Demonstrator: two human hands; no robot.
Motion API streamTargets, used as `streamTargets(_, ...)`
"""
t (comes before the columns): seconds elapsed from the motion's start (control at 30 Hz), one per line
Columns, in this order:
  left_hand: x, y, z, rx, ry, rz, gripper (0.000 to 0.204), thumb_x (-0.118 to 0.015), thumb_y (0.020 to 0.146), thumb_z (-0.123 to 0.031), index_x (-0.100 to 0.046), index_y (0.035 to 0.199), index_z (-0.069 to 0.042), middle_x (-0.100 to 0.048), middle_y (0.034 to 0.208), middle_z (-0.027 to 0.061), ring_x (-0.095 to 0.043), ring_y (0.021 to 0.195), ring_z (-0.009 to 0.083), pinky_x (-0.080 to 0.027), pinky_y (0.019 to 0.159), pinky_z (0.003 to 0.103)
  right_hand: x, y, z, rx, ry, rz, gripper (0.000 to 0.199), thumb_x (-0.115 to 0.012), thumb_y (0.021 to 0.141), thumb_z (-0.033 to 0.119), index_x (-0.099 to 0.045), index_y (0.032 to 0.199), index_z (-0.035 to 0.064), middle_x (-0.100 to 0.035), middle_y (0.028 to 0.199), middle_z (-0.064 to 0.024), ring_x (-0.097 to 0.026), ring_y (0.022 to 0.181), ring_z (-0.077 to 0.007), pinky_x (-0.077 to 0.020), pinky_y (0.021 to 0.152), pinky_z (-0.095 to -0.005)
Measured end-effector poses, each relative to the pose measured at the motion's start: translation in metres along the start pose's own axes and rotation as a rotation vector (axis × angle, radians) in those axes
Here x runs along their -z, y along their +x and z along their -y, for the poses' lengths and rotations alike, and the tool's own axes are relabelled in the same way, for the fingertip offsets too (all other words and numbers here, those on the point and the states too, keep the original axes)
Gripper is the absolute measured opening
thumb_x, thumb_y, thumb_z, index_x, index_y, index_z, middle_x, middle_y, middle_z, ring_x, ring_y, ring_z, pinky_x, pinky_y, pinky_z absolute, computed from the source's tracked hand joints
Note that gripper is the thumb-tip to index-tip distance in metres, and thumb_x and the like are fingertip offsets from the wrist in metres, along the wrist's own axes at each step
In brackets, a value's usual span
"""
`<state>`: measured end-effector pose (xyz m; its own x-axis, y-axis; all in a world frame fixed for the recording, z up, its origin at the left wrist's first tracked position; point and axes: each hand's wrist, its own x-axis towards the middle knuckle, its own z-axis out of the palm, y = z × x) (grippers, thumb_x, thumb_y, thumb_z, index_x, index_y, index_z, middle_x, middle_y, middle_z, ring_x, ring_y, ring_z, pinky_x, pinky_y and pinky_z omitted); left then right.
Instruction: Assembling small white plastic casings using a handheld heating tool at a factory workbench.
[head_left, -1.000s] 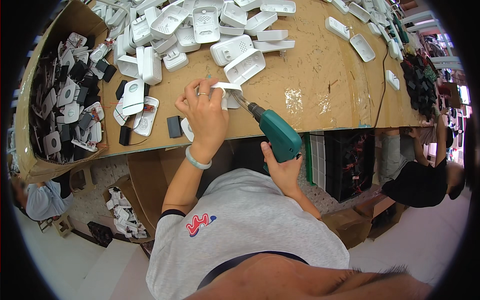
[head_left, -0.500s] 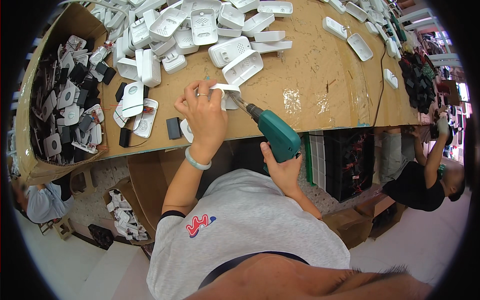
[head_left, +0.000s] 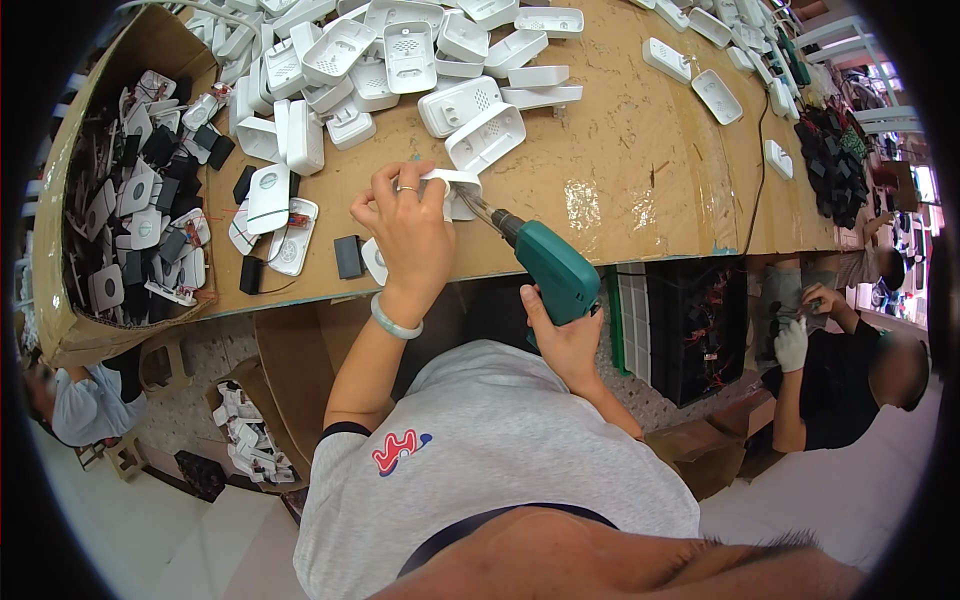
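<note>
Left hand (head_left: 405, 225) fingers pinch a white casing (head_left: 455, 190) at the desk's (head_left: 640, 150) near edge. Right hand (head_left: 565, 340) grips a green electric screwdriver (head_left: 545, 265), bit on the casing. Many white casings (head_left: 390, 50) lie farther back, seemingly undone.

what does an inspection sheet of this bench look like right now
surface: cardboard-covered bench, scuffed and marked
job's things: white plastic casing at the tip of a green electric screwdriver
clutter: heap of white casings; box of black and white parts at left
grippers: left hand grips the casing; right hand grips the screwdriver
cables: black cable runs across the right end of the bench
surroundings: seated co-worker at right, another person at lower left
</note>
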<state>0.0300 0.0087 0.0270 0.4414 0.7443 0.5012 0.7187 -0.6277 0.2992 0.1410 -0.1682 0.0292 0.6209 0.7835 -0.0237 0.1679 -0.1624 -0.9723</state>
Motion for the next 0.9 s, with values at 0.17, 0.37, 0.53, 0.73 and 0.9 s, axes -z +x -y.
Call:
streamTargets(0.17, 0.002, 0.000, -0.002, 0.000, 0.000, 0.008, 0.020, -0.064, 0.065, 0.006, -0.068, 0.083, -0.003, -0.066, 0.113, 0.0062, -0.051, 0.114, 0.0271, -0.030, 0.091, 0.048, 0.001, -0.001, -0.002, 0.009, -0.033, 0.009, 0.018, -0.077, 0.090, 0.014, -0.066, 0.090, -0.0003, -0.063, 0.070, -0.0005, -0.056, 0.056, -0.0065, -0.0443, 0.051, -0.0232)
streamTargets(0.37, 0.002, 0.000, -0.002, -0.001, 0.009, 0.003, 0.019, -0.064, 0.067, 0.005, -0.068, 0.084, -0.003, -0.067, 0.112, 0.0056, -0.051, 0.114, 0.0267, -0.031, 0.090, 0.047, 0.001, -0.003, -0.001, -0.029, 0.047, 0.001, 0.017, -0.074, 0.091, 0.011, -0.067, 0.098, -0.0025, -0.068, 0.081, -0.0035, -0.058, 0.060, -0.0064, -0.0459, 0.052, -0.0231)
streamTargets(0.53, 0.001, -0.001, -0.001, 0.020, 0.013, 0.022, 0.024, -0.067, 0.065, 0.006, -0.068, 0.087, -0.004, -0.065, 0.117, 0.0024, -0.051, 0.115, 0.0268, -0.030, 0.095, 0.047, 0.013, -0.008, 0.017, -0.158, 0.144, 0.023, 0.020, -0.070, 0.093, 0.006, -0.066, 0.110, -0.0045, -0.071, 0.097, -0.0084, -0.058, 0.063, -0.0072, -0.0474, 0.054, -0.0234)
streamTargets(0.73, 0.002, 0.001, -0.001, -0.011, 0.026, 0.005, 0.018, -0.065, 0.068, 0.004, -0.069, 0.084, -0.004, -0.066, 0.112, 0.0053, -0.052, 0.113, 0.0267, -0.031, 0.090, 0.047, 0.029, -0.014, 0.028, -0.134, 0.242, -0.052, 0.018, -0.070, 0.092, 0.003, -0.066, 0.109, -0.0037, -0.071, 0.096, -0.0066, -0.060, 0.065, -0.0066, -0.0491, 0.055, -0.0233)
streamTargets(0.9, 0.003, 0.001, -0.001, 0.003, 0.005, 0.031, 0.019, -0.065, 0.068, 0.004, -0.069, 0.084, -0.003, -0.065, 0.115, 0.0059, -0.051, 0.115, 0.0272, -0.031, 0.093, 0.049, 0.035, -0.019, 0.025, -0.098, 0.270, -0.045, 0.022, -0.066, 0.094, 0.002, -0.061, 0.114, -0.0044, -0.069, 0.099, -0.0132, -0.059, 0.063, -0.0098, -0.0476, 0.054, -0.0242)
